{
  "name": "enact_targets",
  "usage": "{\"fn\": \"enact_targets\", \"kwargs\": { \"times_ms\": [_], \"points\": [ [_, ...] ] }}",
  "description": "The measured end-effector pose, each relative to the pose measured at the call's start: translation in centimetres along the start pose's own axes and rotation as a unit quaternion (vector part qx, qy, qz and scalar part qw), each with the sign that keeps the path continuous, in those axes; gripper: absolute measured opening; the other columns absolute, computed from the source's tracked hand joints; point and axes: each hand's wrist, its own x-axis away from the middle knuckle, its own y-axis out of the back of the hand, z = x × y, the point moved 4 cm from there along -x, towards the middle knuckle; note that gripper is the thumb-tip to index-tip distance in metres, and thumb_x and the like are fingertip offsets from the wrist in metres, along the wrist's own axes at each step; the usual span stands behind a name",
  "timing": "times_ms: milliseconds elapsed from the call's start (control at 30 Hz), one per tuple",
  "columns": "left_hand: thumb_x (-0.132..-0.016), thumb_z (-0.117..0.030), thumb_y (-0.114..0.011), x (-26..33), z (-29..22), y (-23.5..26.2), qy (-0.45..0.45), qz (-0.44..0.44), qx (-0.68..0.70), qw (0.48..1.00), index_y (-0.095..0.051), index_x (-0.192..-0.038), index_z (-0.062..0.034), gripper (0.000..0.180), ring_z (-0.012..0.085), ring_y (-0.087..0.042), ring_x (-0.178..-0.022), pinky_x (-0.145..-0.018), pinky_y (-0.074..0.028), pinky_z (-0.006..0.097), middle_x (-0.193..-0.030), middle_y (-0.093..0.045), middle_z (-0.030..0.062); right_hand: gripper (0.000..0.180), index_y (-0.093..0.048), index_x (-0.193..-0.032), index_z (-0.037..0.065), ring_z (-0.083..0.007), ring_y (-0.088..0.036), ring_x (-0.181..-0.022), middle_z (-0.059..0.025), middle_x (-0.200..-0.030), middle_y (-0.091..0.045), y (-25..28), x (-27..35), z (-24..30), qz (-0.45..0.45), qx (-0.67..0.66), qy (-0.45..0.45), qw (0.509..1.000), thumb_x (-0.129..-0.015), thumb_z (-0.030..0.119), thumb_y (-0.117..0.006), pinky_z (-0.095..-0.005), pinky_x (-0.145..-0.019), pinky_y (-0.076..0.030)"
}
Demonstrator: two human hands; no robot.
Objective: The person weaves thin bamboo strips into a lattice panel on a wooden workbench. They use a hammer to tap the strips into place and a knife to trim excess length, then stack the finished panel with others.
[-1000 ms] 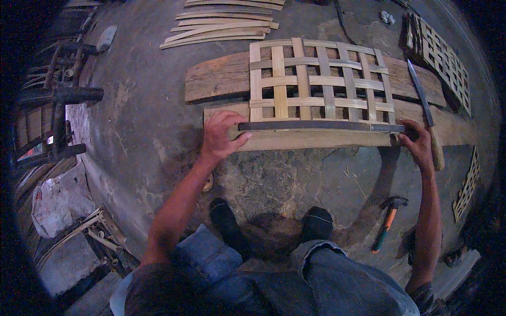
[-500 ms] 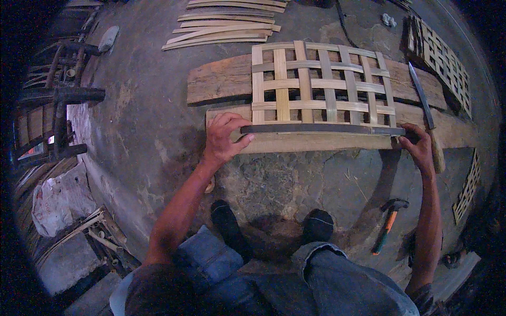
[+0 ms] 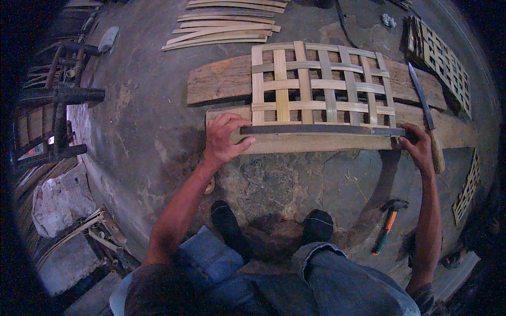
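A dark flat strip lies along the near edge of a woven bamboo lattice. At its left end is my left hand, with fingertips and thumb closed round the tip. The right end sits between the thumb and fingers of my right hand. The lattice rests across two wooden planks, its pale slats crossing over and under one another. Just beyond my right hand lies a long knife, its blade on the planks and its wooden handle pointing toward me.
Loose bamboo strips lie on the floor at the far left. Woven panels are stacked at the far right, with another panel nearer. A hammer lies by my right forearm. A whitish sack stands at the left.
Almost nothing differs. Both hands stay at the ends of the dark strip, and the lattice keeps its place.
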Motion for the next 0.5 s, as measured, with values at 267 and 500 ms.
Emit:
{"fn": "enact_targets", "kwargs": {
  "times_ms": [267,500],
  "points": [
    [-0.064,-0.023,-0.083,-0.11,0.0,-0.03,0.005,0.003,-0.001,1.0,-0.071,-0.096,-0.0156,0.035,0.0251,-0.06,-0.097,-0.082,-0.044,0.04,-0.097,-0.064,0.0034,0.04,-0.061,-0.119,-0.002,-0.0144,-0.061,-0.096,-0.0064,-0.107,-0.065,-0.11,0.04,0.59,-0.001,-0.012,0.004,1.0,-0.083,0.011,-0.072,-0.0306,-0.079,-0.055],
    [-0.064,-0.022,-0.083,-0.09,0.01,-0.06,0.006,0.001,-0.005,1.0,-0.071,-0.097,-0.0152,0.035,0.025,-0.06,-0.097,-0.083,-0.045,0.04,-0.099,-0.065,0.0038,0.041,-0.062,-0.118,-0.002,-0.0146,-0.062,-0.095,-0.0071,-0.105,-0.066,0.02,0.07,0.32,-0.002,-0.014,-0.001,1.0,-0.082,0.012,-0.072,-0.0303,-0.081,-0.053]
  ]
}}
